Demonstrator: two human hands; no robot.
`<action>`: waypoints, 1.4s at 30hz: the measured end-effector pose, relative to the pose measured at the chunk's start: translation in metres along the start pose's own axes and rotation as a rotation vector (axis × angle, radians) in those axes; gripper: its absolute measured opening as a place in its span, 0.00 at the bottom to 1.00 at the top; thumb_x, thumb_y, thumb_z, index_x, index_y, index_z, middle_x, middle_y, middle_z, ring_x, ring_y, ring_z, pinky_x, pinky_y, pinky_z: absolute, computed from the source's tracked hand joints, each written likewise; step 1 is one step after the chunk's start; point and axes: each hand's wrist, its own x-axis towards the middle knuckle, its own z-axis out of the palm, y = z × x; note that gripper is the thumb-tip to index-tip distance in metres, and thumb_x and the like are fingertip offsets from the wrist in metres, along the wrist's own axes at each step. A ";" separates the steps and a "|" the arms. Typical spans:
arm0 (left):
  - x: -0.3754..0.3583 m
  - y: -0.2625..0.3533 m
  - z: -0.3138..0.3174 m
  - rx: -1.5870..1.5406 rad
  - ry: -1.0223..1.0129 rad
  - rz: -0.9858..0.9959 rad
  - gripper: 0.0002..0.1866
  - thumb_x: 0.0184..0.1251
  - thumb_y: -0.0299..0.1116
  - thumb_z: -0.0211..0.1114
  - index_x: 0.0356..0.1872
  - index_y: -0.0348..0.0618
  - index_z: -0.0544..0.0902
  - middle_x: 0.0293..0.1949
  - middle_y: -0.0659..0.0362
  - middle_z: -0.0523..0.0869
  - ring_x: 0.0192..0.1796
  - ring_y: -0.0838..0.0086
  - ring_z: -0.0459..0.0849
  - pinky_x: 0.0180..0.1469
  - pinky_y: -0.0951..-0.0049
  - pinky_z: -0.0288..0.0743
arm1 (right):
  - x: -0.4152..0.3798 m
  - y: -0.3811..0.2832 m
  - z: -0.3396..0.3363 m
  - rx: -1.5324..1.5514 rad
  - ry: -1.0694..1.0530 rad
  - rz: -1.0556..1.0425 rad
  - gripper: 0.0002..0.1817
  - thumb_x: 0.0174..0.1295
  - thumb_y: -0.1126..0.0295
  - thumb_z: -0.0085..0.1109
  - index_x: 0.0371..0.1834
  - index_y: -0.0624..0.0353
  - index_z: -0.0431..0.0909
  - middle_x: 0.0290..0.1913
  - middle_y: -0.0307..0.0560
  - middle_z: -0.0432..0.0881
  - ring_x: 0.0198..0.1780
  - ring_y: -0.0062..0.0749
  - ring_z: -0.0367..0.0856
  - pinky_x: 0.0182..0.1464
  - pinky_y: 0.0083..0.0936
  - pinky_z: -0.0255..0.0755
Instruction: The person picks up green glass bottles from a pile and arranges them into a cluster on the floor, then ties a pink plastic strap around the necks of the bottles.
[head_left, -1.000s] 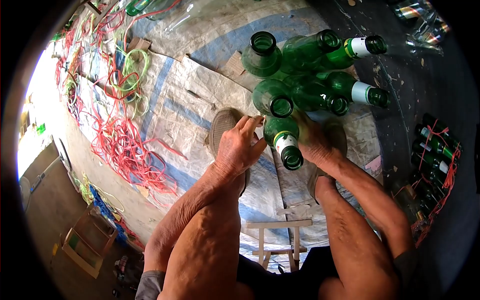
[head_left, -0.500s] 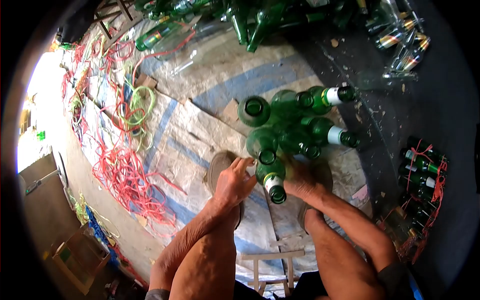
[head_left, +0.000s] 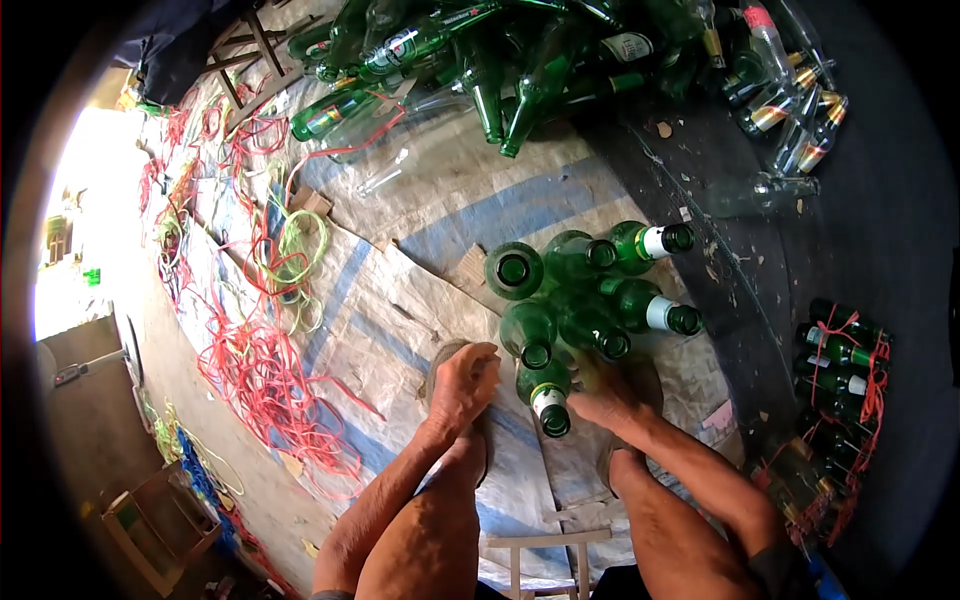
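A cluster of several green glass bottles (head_left: 560, 310) stands upright between my feet, their necks fanning outward in this view. My left hand (head_left: 465, 385) is to the left of the nearest bottle (head_left: 545, 395), apart from it. Its fingers are curled together and partly smeared; whatever is in them is too small to make out. Close against the right side of that bottle is my right hand (head_left: 605, 398). Its fingers are blurred and partly hidden low among the bottles, so its grip does not show.
Loose green bottles (head_left: 530, 80) are heaped at the far side, with clear bottles (head_left: 800, 120) to their right. Tangled red string (head_left: 265, 390) lies on the left of the sheet (head_left: 400, 300). At right is a bundle of bottles tied with red string (head_left: 845, 350). A wooden stool (head_left: 550, 540) is below.
My left hand has drawn away to the left from the nearest bottle. My right hand stays beside the cluster. The view has tilted, so the scene sits lower and more of the far heap shows.
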 end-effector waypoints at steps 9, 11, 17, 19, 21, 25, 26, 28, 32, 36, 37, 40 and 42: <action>0.045 0.020 -0.037 -0.174 0.044 -0.062 0.17 0.88 0.36 0.63 0.59 0.28 0.86 0.42 0.54 0.94 0.35 0.74 0.91 0.39 0.73 0.87 | -0.013 -0.026 -0.046 -0.268 -0.074 0.133 0.24 0.68 0.63 0.74 0.64 0.61 0.81 0.56 0.60 0.91 0.55 0.58 0.90 0.57 0.51 0.82; 0.064 0.031 -0.049 -0.206 0.058 -0.008 0.19 0.89 0.40 0.64 0.60 0.29 0.87 0.44 0.54 0.95 0.36 0.75 0.91 0.38 0.74 0.87 | -0.017 -0.007 -0.039 -0.305 0.034 0.013 0.22 0.66 0.62 0.75 0.59 0.58 0.83 0.51 0.54 0.91 0.50 0.54 0.90 0.52 0.50 0.82; 0.122 0.077 -0.076 -0.170 0.107 0.093 0.23 0.88 0.45 0.68 0.60 0.30 0.88 0.44 0.53 0.95 0.37 0.75 0.92 0.37 0.74 0.86 | -0.023 0.012 -0.037 -0.383 0.132 -0.134 0.20 0.62 0.61 0.78 0.55 0.54 0.85 0.43 0.47 0.89 0.46 0.51 0.90 0.47 0.50 0.80; 0.146 0.093 -0.081 -0.199 0.070 0.080 0.25 0.87 0.48 0.69 0.60 0.30 0.88 0.46 0.52 0.95 0.38 0.74 0.92 0.38 0.72 0.87 | -0.023 0.014 -0.037 -0.416 0.148 -0.158 0.21 0.60 0.61 0.79 0.54 0.53 0.86 0.43 0.45 0.89 0.45 0.50 0.90 0.46 0.50 0.81; 0.171 0.114 -0.083 -0.187 0.055 0.052 0.28 0.85 0.50 0.69 0.62 0.29 0.87 0.51 0.49 0.95 0.40 0.69 0.93 0.43 0.66 0.89 | -0.024 0.020 -0.033 -0.440 0.163 -0.174 0.21 0.59 0.60 0.80 0.54 0.52 0.86 0.43 0.44 0.89 0.45 0.49 0.90 0.46 0.49 0.81; 0.219 0.139 -0.075 -0.252 0.029 0.002 0.33 0.85 0.53 0.68 0.70 0.28 0.82 0.60 0.44 0.92 0.52 0.61 0.94 0.52 0.60 0.91 | -0.023 0.022 -0.032 -0.504 0.198 -0.211 0.24 0.57 0.60 0.81 0.55 0.51 0.87 0.43 0.42 0.89 0.45 0.48 0.90 0.47 0.47 0.83; 0.230 0.145 -0.070 -0.287 0.022 -0.017 0.33 0.85 0.52 0.68 0.70 0.27 0.82 0.61 0.43 0.92 0.54 0.60 0.94 0.53 0.60 0.92 | -0.022 0.021 -0.033 -0.494 0.201 -0.224 0.24 0.57 0.60 0.82 0.56 0.51 0.87 0.43 0.42 0.89 0.45 0.47 0.90 0.46 0.46 0.84; 0.245 0.153 -0.061 -0.339 0.009 -0.058 0.34 0.85 0.52 0.67 0.72 0.28 0.80 0.63 0.42 0.90 0.59 0.58 0.92 0.59 0.57 0.91 | -0.021 0.019 -0.036 -0.480 0.192 -0.229 0.25 0.56 0.59 0.82 0.56 0.51 0.87 0.42 0.42 0.88 0.46 0.47 0.90 0.45 0.46 0.84; 0.273 0.152 -0.054 -0.339 -0.003 -0.020 0.32 0.84 0.52 0.69 0.69 0.30 0.84 0.59 0.46 0.92 0.56 0.61 0.92 0.60 0.56 0.89 | -0.018 0.017 -0.039 -0.480 0.179 -0.236 0.24 0.57 0.59 0.81 0.56 0.50 0.86 0.42 0.42 0.88 0.46 0.45 0.90 0.43 0.45 0.84; 0.289 0.149 -0.048 -0.247 0.048 -0.041 0.29 0.83 0.51 0.70 0.64 0.31 0.87 0.54 0.50 0.94 0.50 0.65 0.90 0.57 0.60 0.88 | -0.017 0.017 -0.040 -0.485 0.167 -0.232 0.23 0.59 0.58 0.80 0.56 0.49 0.86 0.43 0.41 0.87 0.45 0.44 0.90 0.42 0.44 0.84; 0.292 0.147 -0.048 -0.235 0.051 -0.041 0.28 0.83 0.51 0.71 0.63 0.31 0.88 0.52 0.51 0.94 0.48 0.66 0.89 0.57 0.60 0.88 | -0.017 0.018 -0.040 -0.484 0.166 -0.230 0.22 0.60 0.58 0.79 0.56 0.49 0.86 0.43 0.42 0.87 0.45 0.44 0.90 0.42 0.44 0.84; 0.292 0.147 -0.047 -0.214 0.097 -0.039 0.25 0.82 0.48 0.71 0.59 0.32 0.90 0.49 0.53 0.94 0.46 0.68 0.88 0.56 0.60 0.88 | -0.017 0.021 -0.038 -0.478 0.164 -0.229 0.22 0.61 0.57 0.79 0.56 0.48 0.86 0.44 0.42 0.87 0.45 0.43 0.90 0.42 0.43 0.84; 0.289 0.150 -0.050 -0.223 0.118 -0.037 0.22 0.80 0.46 0.70 0.55 0.32 0.90 0.47 0.54 0.93 0.44 0.69 0.87 0.56 0.60 0.88 | -0.018 0.023 -0.036 -0.478 0.160 -0.222 0.22 0.61 0.57 0.79 0.56 0.47 0.86 0.44 0.41 0.87 0.45 0.42 0.90 0.42 0.43 0.84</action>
